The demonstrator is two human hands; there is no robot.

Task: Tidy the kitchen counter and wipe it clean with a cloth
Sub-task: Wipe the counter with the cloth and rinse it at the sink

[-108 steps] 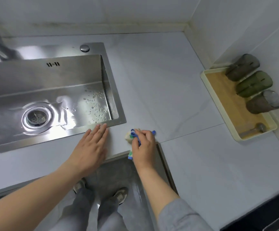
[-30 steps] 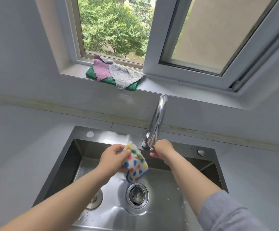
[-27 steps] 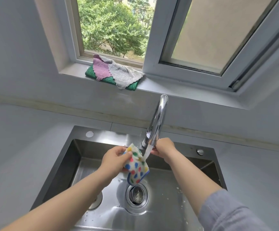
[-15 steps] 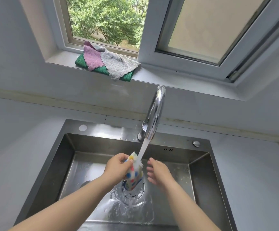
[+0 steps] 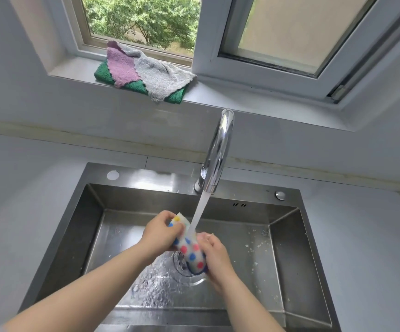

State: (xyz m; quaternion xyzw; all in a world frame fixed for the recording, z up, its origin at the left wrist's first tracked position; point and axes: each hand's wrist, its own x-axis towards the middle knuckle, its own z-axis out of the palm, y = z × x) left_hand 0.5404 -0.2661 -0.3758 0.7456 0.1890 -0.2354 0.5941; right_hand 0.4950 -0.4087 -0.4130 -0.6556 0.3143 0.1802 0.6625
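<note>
A white cloth with coloured dots [image 5: 190, 248] hangs bunched over the steel sink [image 5: 79, 226], under water streaming from the chrome tap [image 5: 219, 149]. My left hand [image 5: 159, 232] grips its upper end with curled fingers and thumb. My right hand [image 5: 214, 255] wraps around its lower part from the right. The stream lands on the cloth between both hands, and water runs over the sink floor around the drain [image 5: 184, 267].
A pile of green, pink and grey cloths [image 5: 144, 73] lies on the window sill above the tap. Grey counter [image 5: 361, 236] flanks the sink on both sides. The window behind is open on the left.
A second ago my right hand was at the tap and no water ran. Water now flows, my right hand has come down and taken hold of the cloth, which sits lower in the sink.
</note>
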